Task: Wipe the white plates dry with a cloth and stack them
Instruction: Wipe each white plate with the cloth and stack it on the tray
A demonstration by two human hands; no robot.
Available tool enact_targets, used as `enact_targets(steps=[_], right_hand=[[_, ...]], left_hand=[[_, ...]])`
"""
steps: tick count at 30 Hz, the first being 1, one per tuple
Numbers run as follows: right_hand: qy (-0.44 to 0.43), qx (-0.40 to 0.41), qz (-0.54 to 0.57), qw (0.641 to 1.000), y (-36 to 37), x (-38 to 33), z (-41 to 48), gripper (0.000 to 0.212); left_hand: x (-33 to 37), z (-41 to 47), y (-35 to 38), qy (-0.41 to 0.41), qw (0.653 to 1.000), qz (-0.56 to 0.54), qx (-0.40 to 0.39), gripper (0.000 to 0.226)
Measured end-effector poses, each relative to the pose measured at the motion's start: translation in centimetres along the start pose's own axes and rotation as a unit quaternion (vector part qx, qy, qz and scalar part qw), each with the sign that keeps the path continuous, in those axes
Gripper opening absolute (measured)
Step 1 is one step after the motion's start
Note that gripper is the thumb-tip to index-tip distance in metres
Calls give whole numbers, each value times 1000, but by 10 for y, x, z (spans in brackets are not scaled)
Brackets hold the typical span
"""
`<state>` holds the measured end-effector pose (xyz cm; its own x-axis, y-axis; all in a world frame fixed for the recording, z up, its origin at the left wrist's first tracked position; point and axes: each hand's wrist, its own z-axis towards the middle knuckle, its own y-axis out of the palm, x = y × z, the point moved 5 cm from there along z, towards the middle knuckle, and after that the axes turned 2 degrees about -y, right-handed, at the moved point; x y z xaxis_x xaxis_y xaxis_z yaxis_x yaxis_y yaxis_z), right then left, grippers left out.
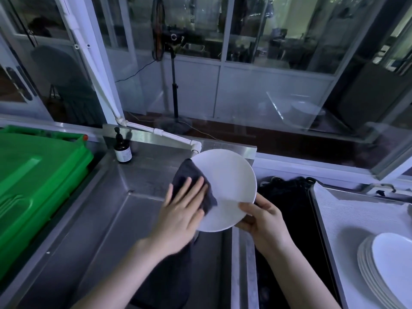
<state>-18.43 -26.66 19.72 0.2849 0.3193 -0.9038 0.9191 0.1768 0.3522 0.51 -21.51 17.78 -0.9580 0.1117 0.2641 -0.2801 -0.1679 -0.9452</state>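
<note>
Over a stainless-steel sink [107, 224] beside a glazed partition, a person dries a white plate [231, 179], held tilted above the basin. The left grip [180, 210], fingers flat and unclenched, presses a dark cloth [189, 172] against the plate's face. The right grip [260, 217] pinches the plate's near rim, thumb on top. A stack of white plates [388, 259] already sits on the bench [347, 210] at right, suggesting much of the job is done; this plate has yet to join it. Whether more wet plates wait cannot be told.
</note>
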Motion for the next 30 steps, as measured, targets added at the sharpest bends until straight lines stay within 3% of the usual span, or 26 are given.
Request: enact_targets(steps=[5, 9, 13, 15, 17, 19, 24, 28, 30], right_hand=[[29, -52, -8, 998, 13, 22, -6, 32], [54, -91, -36, 994, 13, 25, -12, 29], [42, -104, -65, 992, 6, 11, -11, 32], [20, -109, -97, 989, -1, -3, -10, 33], [5, -129, -136, 982, -4, -16, -8, 35], [3, -144, -180, 973, -3, -26, -4, 32], [-5, -191, -292, 937, 8, -48, 6, 32], [-13, -269, -417, 868, 38, -45, 9, 21], [-13, -284, -451, 846, 43, -42, 12, 22]], left_hand=[[38, 5, 6, 81, 995, -39, -33, 60], [20, 38, -11, 72, 997, -4, -20, 62], [-4, 58, -36, 36, 998, 3, 47, 67], [-24, 57, -46, -22, 994, -83, 73, 65], [-43, 53, -47, -94, 960, -257, 55, 56], [-50, 48, -46, -117, 934, -333, 55, 51], [-50, 47, -59, -97, 941, -314, 76, 47], [-19, 55, -58, -29, 972, -230, -26, 44], [-16, 53, -51, -23, 969, -237, -70, 38]])
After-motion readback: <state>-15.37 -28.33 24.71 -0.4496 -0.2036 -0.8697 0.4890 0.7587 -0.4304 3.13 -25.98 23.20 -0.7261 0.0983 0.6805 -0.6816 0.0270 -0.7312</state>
